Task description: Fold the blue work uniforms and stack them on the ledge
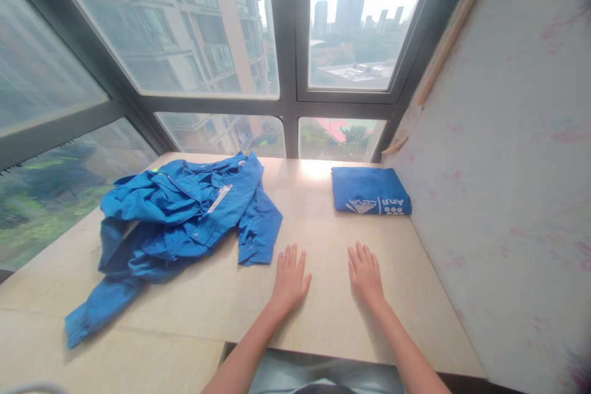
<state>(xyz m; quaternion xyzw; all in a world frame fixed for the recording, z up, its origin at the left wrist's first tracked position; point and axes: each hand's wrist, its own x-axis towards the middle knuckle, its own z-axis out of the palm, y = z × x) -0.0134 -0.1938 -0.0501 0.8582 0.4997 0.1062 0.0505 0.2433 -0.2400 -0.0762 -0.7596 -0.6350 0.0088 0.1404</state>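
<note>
My left hand (291,277) lies palm down on the pale wooden tabletop (318,320), fingers stretched out and holding nothing. To its left is a crumpled blue jacket (184,215), one cuff close to my fingertips but apart from them. A second sleeve trails toward the table's near left. My right hand (365,274) also rests flat on the wood, empty, fingers extended. Beyond it, by the wall, sits a neatly folded blue garment (369,189) with white lettering along its near edge.
Grey-framed windows (289,61) border the table at the back and left, with buildings and greenery outside. A wall with a faint floral pattern (503,197) bounds the right side. The table's near edge runs just in front of my body.
</note>
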